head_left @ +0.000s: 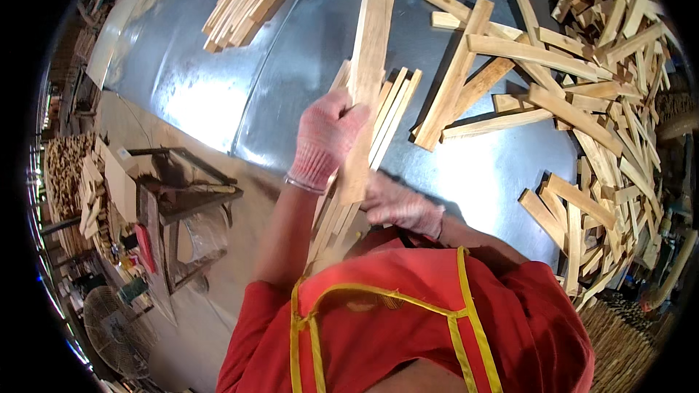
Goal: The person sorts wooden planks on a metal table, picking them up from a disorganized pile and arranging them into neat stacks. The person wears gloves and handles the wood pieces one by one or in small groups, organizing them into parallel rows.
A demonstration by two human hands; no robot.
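One metal-topped desk is seen. Its right edge is covered by one heap of wooden pieces, too many and too overlapped to be counted. Toward the far edge, left of the middle, one stack of long strips is laid; at least five are made out. One pale wooden board is held above the middle of the near edge, its length pointed toward the far edge. Beneath and just right of it, at least three narrow strips are laid side by side. Two gloved hands are counted. By the left hand the board is gripped, fingers closed around it. The right hand is blurred beside the board's near end; whether its fingers are closed or touching cannot be told.
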